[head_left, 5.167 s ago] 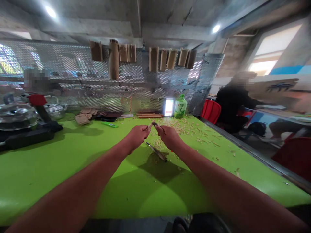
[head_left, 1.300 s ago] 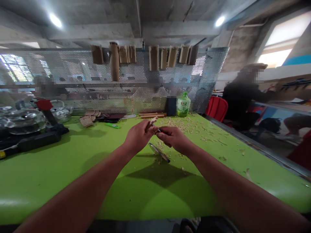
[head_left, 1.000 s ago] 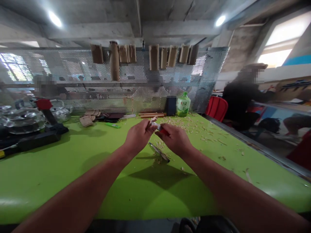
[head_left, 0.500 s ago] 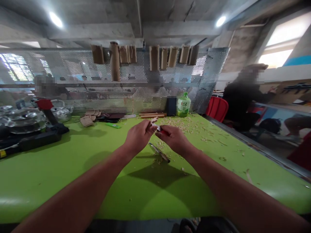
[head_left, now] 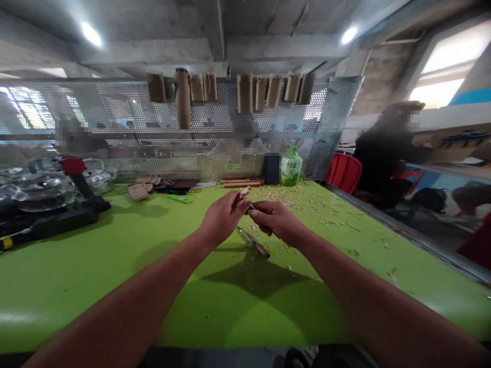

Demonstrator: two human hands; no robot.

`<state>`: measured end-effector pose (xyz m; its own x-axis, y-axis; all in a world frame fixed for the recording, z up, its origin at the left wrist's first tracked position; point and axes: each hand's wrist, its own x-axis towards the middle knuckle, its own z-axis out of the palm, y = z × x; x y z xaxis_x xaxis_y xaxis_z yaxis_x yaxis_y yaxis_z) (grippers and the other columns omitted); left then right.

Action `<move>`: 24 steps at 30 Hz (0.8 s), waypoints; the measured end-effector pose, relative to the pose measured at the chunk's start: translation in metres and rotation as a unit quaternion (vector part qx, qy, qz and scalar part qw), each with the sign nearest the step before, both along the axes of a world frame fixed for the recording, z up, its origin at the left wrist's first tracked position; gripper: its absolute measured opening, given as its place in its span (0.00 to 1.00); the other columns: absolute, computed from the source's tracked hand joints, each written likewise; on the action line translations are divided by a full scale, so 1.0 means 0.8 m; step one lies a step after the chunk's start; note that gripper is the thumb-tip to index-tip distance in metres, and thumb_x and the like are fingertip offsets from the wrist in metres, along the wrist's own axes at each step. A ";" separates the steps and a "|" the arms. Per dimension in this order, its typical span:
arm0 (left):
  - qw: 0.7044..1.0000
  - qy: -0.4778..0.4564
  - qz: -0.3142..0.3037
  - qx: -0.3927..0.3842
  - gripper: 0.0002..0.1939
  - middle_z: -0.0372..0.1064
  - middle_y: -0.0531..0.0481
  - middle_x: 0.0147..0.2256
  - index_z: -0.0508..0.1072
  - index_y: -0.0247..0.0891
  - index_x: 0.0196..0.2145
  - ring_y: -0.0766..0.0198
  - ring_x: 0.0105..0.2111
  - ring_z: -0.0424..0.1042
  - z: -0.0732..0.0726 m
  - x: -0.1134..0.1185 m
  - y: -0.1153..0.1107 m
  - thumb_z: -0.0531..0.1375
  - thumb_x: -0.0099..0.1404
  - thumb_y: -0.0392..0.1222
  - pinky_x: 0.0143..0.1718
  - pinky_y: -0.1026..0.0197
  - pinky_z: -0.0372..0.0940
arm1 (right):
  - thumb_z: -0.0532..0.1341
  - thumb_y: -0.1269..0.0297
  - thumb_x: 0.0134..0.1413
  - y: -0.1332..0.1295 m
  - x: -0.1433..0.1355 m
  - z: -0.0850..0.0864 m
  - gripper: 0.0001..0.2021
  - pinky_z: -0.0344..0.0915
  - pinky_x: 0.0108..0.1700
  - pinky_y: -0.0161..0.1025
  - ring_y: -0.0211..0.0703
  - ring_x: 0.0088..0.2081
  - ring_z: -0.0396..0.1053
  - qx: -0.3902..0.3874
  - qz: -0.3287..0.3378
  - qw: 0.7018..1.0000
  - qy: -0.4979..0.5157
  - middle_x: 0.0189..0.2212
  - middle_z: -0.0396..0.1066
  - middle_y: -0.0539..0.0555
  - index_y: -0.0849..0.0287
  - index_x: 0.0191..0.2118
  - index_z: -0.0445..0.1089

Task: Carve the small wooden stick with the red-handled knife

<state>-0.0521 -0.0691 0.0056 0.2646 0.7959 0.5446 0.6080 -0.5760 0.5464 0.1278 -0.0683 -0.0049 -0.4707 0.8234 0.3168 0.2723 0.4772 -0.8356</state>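
Note:
Above the green table [head_left: 172, 296], my left hand [head_left: 223, 213] is closed round a small piece of pale wood [head_left: 245, 192], whose upper end sticks out past the fingers. My right hand [head_left: 279, 219] grips a carving knife [head_left: 252, 207] close beside it. Only a bit of the blade shows; the fingers cover most of the red handle. The left thumb is close to the blade, and I cannot tell whether they touch. On the table below the hands lies a second slim tool [head_left: 255, 244] with a metal blade and a dark handle, among wood shavings.
Shavings [head_left: 307, 199] are scattered over the right side. A green bottle [head_left: 291, 167] and a dark box [head_left: 272, 168] stand at the back. At left are glass kettles [head_left: 42, 190], a black-and-red tool [head_left: 79, 179], wooden pieces [head_left: 140, 189] and a green cutter [head_left: 179, 199]. A person [head_left: 387, 143] sits at right.
My right hand has turned, and its fingers now hide more of the red handle and blade. The wood in my left hand has tilted a little. The tool on the table stays put.

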 end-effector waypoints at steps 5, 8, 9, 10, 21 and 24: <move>1.000 0.004 0.022 -0.010 0.19 0.66 0.51 0.30 0.67 0.38 0.36 0.63 0.30 0.62 0.000 0.001 0.002 0.49 0.69 0.56 0.30 0.62 0.52 | 0.59 0.52 0.57 -0.001 -0.002 -0.003 0.15 0.47 0.28 0.35 0.35 0.25 0.54 0.199 -0.177 0.959 -0.096 0.22 0.57 0.47 0.58 0.26 0.62; 1.000 -0.013 0.014 -0.005 0.18 0.67 0.51 0.31 0.67 0.38 0.35 0.63 0.30 0.62 -0.001 0.002 0.003 0.50 0.69 0.55 0.30 0.62 0.53 | 0.58 0.54 0.58 -0.007 -0.004 -0.004 0.13 0.45 0.28 0.36 0.36 0.25 0.55 0.263 -0.243 0.921 -0.152 0.23 0.62 0.49 0.57 0.28 0.64; 1.000 -0.023 0.008 -0.005 0.17 0.67 0.51 0.31 0.67 0.38 0.35 0.63 0.30 0.62 -0.001 0.002 0.003 0.50 0.69 0.54 0.30 0.62 0.53 | 0.58 0.54 0.59 -0.009 -0.004 -0.004 0.13 0.45 0.28 0.36 0.37 0.26 0.56 0.281 -0.258 0.910 -0.163 0.24 0.64 0.49 0.57 0.29 0.65; 0.999 -0.035 0.001 -0.007 0.17 0.66 0.51 0.30 0.67 0.37 0.35 0.64 0.30 0.62 -0.001 0.003 0.003 0.51 0.69 0.54 0.31 0.62 0.54 | 0.58 0.54 0.59 -0.010 -0.004 -0.004 0.12 0.44 0.28 0.36 0.37 0.26 0.56 0.296 -0.271 0.900 -0.172 0.24 0.65 0.50 0.57 0.30 0.66; 0.933 -0.245 -0.134 -0.225 0.15 0.60 0.55 0.27 0.67 0.38 0.48 0.69 0.24 0.58 0.013 0.007 -0.008 0.55 0.66 0.46 0.27 0.65 0.57 | 0.58 0.49 0.58 0.006 -0.004 -0.014 0.15 0.48 0.19 0.32 0.31 0.17 0.50 -0.027 0.012 0.994 0.102 0.18 0.52 0.41 0.56 0.36 0.61; 0.919 -0.271 -0.158 -0.240 0.12 0.58 0.55 0.27 0.67 0.38 0.48 0.71 0.24 0.58 0.015 0.005 -0.007 0.55 0.67 0.42 0.27 0.65 0.58 | 0.60 0.50 0.56 0.009 -0.004 -0.014 0.15 0.47 0.17 0.31 0.30 0.16 0.50 -0.020 -0.009 0.987 0.161 0.18 0.53 0.39 0.55 0.39 0.60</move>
